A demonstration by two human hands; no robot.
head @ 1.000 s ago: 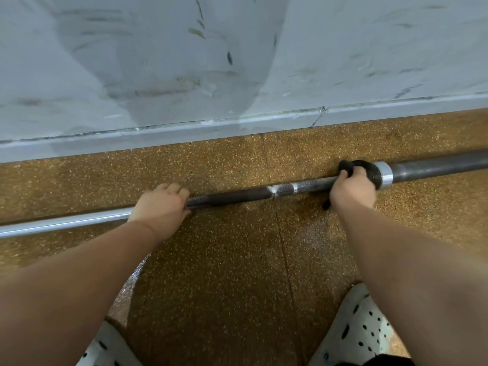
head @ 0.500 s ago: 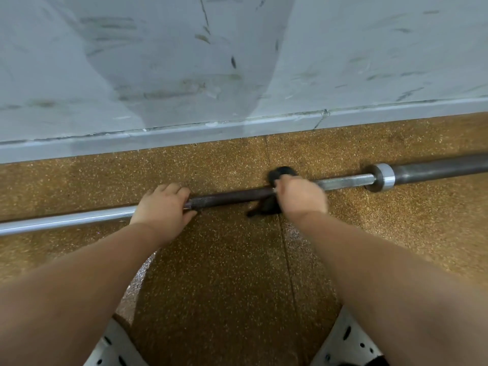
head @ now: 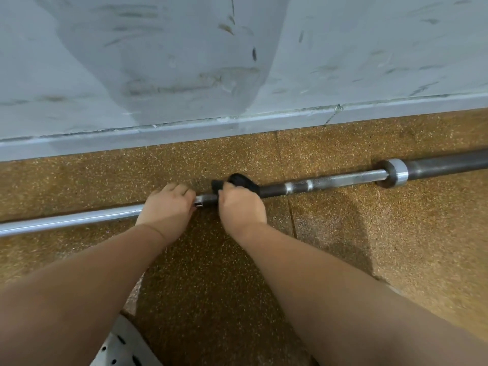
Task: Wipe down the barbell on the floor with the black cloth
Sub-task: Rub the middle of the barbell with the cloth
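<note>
Wall (head: 158, 62): pale grey, scuffed, with a skirting strip along its foot; fills the frame from 9 through 12 to 3 o'clock.

Floor (head: 396, 247): speckled tan rubber tiles; covers the lower half, with a seam running towards 6 o'clock.

Barbell (head: 330, 182): lies flat on the floor near the wall, running from the 9 o'clock edge to the 3 o'clock edge; bright shaft at 9 o'clock, darker knurled stretch at centre, collar (head: 393, 175) and dark loading sleeve (head: 449, 163) towards 3 o'clock.

Left hand (head: 167, 207): at centre, fingers curled over the shaft, gripping it.

Right hand (head: 241, 207): just beside the left at its 3 o'clock, a short bare piece of shaft between them; clamped round the black cloth (head: 240, 180) on the bar.

Shoe (head: 124, 347): white, perforated; at the 7 o'clock edge.

Black cloth: bunched round the shaft, showing at 12 o'clock of the right knuckles.

Hazards, as judged: the hands are close, so a further sweep towards 9 o'clock could knock the knuckles together; the knurling may snag the cloth and pull it loose; a slack left grip could let the bar roll towards the wall; the bar's underside may go unwiped.
</note>
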